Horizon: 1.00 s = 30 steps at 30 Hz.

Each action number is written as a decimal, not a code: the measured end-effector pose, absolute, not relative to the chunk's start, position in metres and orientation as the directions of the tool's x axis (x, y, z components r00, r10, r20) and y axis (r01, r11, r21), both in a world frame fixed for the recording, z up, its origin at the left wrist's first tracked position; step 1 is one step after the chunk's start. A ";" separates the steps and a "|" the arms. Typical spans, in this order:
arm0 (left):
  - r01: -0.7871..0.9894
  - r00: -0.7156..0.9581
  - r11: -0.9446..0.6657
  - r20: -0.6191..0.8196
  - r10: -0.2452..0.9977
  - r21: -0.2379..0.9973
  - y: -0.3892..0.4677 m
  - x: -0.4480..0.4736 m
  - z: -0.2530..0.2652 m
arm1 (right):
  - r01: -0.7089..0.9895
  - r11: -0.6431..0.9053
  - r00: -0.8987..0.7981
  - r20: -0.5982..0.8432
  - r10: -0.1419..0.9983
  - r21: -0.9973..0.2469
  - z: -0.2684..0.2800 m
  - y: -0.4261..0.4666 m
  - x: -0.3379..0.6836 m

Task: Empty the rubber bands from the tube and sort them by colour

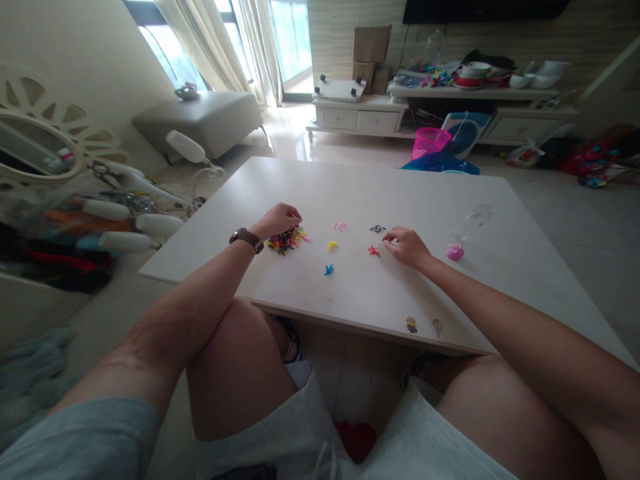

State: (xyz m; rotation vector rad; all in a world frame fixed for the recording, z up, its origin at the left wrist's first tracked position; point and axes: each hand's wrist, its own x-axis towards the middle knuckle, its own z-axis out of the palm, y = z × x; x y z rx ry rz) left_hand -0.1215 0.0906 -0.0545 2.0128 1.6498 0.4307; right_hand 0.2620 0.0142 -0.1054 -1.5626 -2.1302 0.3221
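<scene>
A mixed heap of small coloured bands, which look like rubber bands, lies on the white table. My left hand is over the heap's far edge with fingers pinched; what they hold is too small to make out. My right hand rests beside the red bands and the black bands, fingertips drawn together, their contents unclear. Between the hands are small separate groups of pink bands, yellow bands and blue bands.
Right of my right hand are a purple-pink object and a clear plastic container. A minion sticker lies by the near edge. Left of the table stands a lamp with white shades. A pink basket is beyond the far edge.
</scene>
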 end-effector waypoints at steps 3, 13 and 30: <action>0.824 0.162 -0.094 -0.073 0.984 0.558 0.092 -0.134 -0.061 | 0.827 0.331 -0.244 0.240 0.940 -0.454 -0.106 0.015 0.262; 0.899 0.275 -0.203 -0.138 0.952 0.388 0.091 -0.130 -0.081 | 0.827 0.339 -0.257 0.236 0.937 -0.449 -0.105 0.013 0.262; 0.917 0.290 -0.227 -0.156 0.944 0.328 0.096 -0.124 -0.081 | 0.828 0.337 -0.256 0.233 0.938 -0.448 -0.103 0.013 0.262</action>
